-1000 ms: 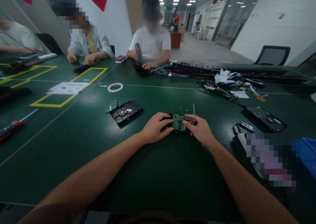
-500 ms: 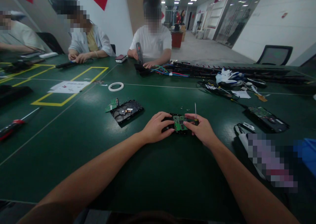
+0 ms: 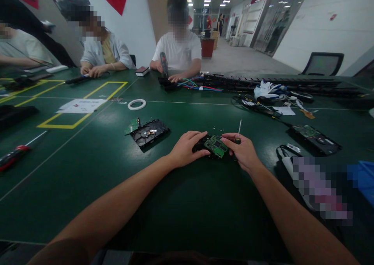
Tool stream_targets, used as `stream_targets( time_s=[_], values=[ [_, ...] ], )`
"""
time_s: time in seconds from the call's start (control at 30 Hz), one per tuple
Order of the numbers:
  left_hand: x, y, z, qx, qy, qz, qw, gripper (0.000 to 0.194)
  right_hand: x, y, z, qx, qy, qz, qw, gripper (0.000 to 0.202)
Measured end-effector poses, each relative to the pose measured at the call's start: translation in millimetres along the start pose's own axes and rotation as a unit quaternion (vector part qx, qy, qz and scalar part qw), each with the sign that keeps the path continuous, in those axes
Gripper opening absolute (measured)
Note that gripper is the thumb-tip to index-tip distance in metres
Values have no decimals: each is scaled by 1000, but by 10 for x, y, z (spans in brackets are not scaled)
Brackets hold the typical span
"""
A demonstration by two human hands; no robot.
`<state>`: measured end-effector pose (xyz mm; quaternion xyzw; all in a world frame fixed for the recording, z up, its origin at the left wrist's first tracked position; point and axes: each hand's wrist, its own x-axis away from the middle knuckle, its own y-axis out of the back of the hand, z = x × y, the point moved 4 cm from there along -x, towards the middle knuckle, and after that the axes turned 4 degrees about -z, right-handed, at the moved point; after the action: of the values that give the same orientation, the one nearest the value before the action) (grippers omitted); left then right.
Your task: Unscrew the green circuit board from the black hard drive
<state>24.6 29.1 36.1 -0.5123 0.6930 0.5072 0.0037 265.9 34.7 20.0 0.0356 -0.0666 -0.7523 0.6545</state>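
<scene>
Left hand (image 3: 189, 148) gripping left end of hard drive (image 3: 201, 143) on the tabletop (image 3: 187, 202). Right hand (image 3: 242, 148) pinching green board (image 3: 216, 146), screwdriver (image 3: 240, 129) also held, tip up. Board askew over drive, looks unfastened, not yet clear. Tiny bits, probably screws (image 3: 214, 128), out beyond. Left drive (image 3: 150, 132): board already off. Right drive (image 3: 317, 140): board on.

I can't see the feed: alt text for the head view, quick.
The left hand holds a black hard drive while the right hand touches the edge of the green circuit board askew over it and holds a screwdriver, shaft up. Left of them, another drive lies on the green table; a co-worker in white sits opposite.
</scene>
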Motion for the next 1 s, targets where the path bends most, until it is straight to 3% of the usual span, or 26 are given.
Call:
stream_targets(
  time_s=[0.13,0.2,0.27,0.33,0.47,0.57,0.63,0.7,0.8,1.0],
  values=[
    [-235,-66,-36,98,75,5,992,56,11,-21,34,-24,15,10,1000,40],
    [-358,-135,-14,161,125,16,979,42,16,-12,59,-51,23,-1,998,44],
    [-439,-215,33,240,178,18,954,36,15,14,69,-85,22,-22,996,48],
    [-456,-257,108,297,241,-39,923,33,6,28,50,-112,6,-21,993,50],
    [-350,-353,163,394,321,-58,859,39,-10,-23,-38,-125,-44,60,989,47],
    [-300,-324,104,379,300,-8,875,48,-19,-39,-72,-118,-43,69,990,42],
    [-312,-288,31,382,252,60,887,52,-24,-31,-72,-121,-35,48,991,39],
    [-344,-235,-10,359,215,98,903,43,-26,-22,-67,-125,-33,28,991,37],
    [-401,-167,21,330,232,74,912,27,-23,-28,-58,-122,-38,23,992,36],
    [-445,-168,99,395,290,34,871,16,-1,-38,-14,-124,-36,31,991,38]
  ],
)
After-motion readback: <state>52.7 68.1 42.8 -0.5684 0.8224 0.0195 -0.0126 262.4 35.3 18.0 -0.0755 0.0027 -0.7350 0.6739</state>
